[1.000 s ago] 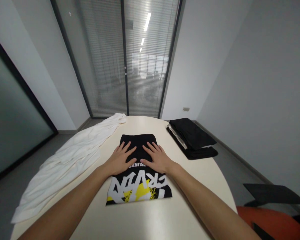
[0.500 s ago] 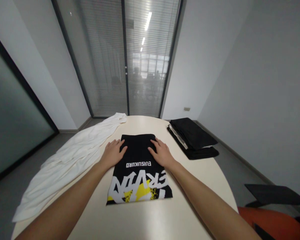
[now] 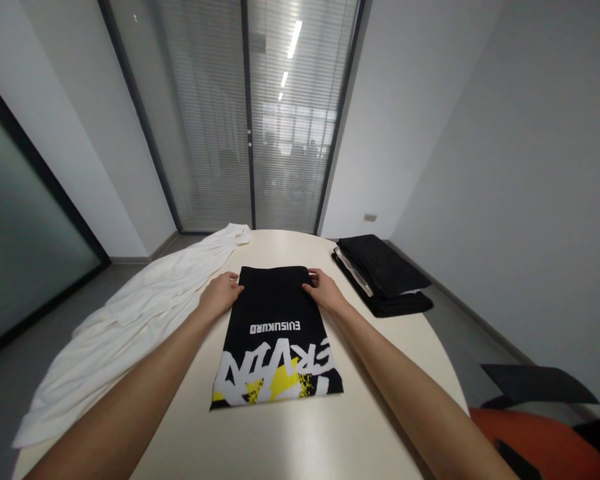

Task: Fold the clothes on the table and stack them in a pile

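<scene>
A folded black garment (image 3: 273, 300) with white lettering and yellow patches lies flat in the middle of the table, its print upside down to me. At its far left corner, my left hand (image 3: 223, 293) pinches the edge between thumb and fingers. My right hand (image 3: 325, 289) grips the far right corner the same way, thumb on top and fingertips partly hidden at the side.
The pale round table (image 3: 290, 440) bears a spread white garment (image 3: 145, 313) along its left side and a stack of folded dark clothes (image 3: 383, 267) at the back right. An orange and black chair (image 3: 540, 440) stands at the lower right.
Both hands have slid outward from lying spread on the black garment to its far corners, and their fingers have closed on its edges. The view has shifted slightly.
</scene>
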Available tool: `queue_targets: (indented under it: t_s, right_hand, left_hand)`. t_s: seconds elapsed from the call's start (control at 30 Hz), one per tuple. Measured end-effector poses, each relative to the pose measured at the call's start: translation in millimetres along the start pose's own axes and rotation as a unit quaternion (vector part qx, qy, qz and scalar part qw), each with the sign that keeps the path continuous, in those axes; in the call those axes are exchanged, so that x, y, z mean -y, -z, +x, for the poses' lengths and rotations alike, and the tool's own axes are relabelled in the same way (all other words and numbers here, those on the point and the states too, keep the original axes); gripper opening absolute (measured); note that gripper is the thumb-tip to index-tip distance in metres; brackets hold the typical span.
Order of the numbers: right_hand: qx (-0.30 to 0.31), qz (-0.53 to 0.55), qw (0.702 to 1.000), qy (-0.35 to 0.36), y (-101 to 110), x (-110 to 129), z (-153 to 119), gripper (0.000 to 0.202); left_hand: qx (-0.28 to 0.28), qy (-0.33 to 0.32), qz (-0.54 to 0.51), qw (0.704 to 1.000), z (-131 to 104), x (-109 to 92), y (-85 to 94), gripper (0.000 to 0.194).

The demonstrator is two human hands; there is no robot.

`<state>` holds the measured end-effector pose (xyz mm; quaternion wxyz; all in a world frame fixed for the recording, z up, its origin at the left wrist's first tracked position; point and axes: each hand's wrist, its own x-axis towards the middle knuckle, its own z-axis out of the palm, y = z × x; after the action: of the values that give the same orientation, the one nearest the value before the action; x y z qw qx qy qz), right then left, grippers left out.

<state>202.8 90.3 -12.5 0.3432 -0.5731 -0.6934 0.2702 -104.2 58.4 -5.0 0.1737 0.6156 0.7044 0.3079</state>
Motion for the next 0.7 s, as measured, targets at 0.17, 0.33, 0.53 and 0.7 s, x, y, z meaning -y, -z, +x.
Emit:
queue_targets:
  t_s: [0.17,0.33,0.53,0.7]
  right_hand:
    - [-0.035,-0.005,0.995,-0.089,6,10,19,0.036]
    - [-0.027,0.015,0.993,-0.115,6,15,19,0.019]
    - [0.011,0.111,0.981,-0.158,6,28,17,0.019]
    - [0.026,0.211,0.959,-0.187,11,43,15,0.023]
  left_hand:
    - [0.020,0.015,-0.025,0.999,-2,-6,4.9,0.008]
    - [0.030,0.047,-0.113,0.992,-3,-15,7.3,0.006]
    - [0.053,0.119,-0.264,0.956,-6,-31,14.3,0.014]
    - [0.063,0.160,-0.370,0.913,-11,-38,17.6,0.024]
